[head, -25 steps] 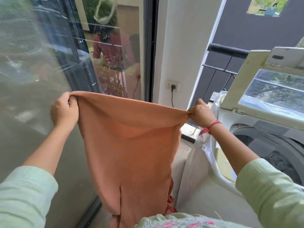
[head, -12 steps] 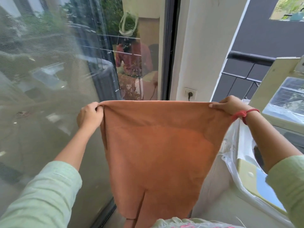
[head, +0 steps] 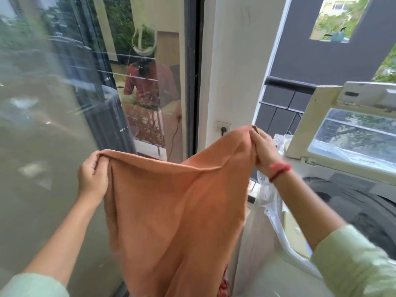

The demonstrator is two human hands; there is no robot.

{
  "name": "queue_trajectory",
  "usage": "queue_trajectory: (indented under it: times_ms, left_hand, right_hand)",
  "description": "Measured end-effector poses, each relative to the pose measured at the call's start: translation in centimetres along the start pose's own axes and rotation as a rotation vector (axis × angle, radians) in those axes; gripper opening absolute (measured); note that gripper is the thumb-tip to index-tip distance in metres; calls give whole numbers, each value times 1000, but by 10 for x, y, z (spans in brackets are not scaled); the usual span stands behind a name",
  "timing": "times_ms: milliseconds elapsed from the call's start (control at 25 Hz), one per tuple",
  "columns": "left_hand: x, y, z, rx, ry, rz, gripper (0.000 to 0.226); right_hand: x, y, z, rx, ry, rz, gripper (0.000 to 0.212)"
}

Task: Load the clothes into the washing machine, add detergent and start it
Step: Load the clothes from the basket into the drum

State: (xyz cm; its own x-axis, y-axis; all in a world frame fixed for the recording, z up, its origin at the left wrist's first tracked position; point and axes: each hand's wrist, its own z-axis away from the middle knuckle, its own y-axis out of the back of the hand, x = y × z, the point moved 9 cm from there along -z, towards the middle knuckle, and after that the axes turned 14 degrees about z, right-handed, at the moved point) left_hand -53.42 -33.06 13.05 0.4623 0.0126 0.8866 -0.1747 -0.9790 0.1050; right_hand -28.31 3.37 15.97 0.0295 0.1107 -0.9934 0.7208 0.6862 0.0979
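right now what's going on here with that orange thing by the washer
A person holds an orange cloth spread out in the air. The left hand grips one top corner and the right hand grips the other, raised higher. The cloth hangs just left of the top-loading washing machine, whose lid stands open. The cloth is not in the machine yet.

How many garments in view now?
1: orange cloth, held between left hand and right hand, beside the washing machine. A red scrap under it may be another.
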Motion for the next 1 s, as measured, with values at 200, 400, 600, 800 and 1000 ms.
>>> queue_trajectory:
  times_ms: [200, 400, 600, 800, 1000]
  left_hand:
    - [67, -31, 2, 127, -149, 100, 20]
    - [68, -22, 0, 152, -127, 46, 23]
    - [62, -39, 20, 61, -130, 17, 28]
    - [51, -64, 35, 55, -51, 3, 31]
    - [47, -82, 44, 96, 34, 147, 32]
  right_hand:
    - [-27, -98, 44, -477, 295, 569, 43]
    - [-8, -120, 74, -381, 720, 1114, 8]
    - [2, -62, 29, 200, -84, -292, 3]
    - [29, -130, 34, -135, -313, -91, 56]
    - [11, -188, 78, -335, 217, 275, 76]
